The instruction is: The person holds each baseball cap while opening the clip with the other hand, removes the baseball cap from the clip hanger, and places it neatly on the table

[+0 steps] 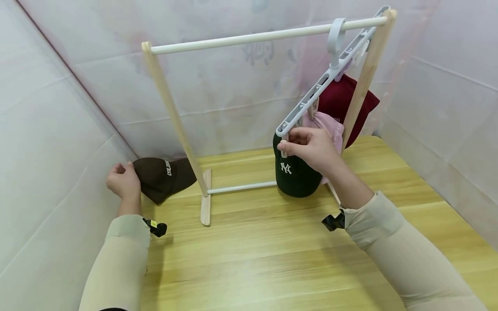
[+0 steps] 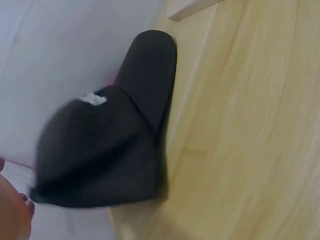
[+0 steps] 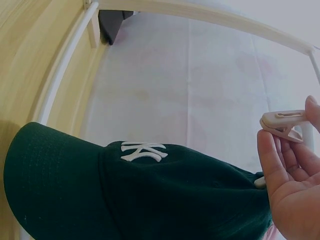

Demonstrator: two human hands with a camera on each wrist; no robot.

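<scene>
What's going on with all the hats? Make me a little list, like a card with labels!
Right hand: pinches a pale clip on the white plastic multi-clip hanger
Left hand: grips the dark brown cap lying on the wooden table
Dark green cap with white NY logo: hangs below that clip
Pink cap: hangs behind it
Dark red cap: hangs farthest back
Wooden rack with white rail: carries the hanger

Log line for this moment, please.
right hand: pinches clip | green cap: hangs from hanger | left hand: touches brown cap

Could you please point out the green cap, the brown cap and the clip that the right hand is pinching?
green cap (image 1: 292,175): head view, front panel.
brown cap (image 1: 159,177): head view, crown.
clip (image 3: 282,123): right wrist view, upper arm.
</scene>
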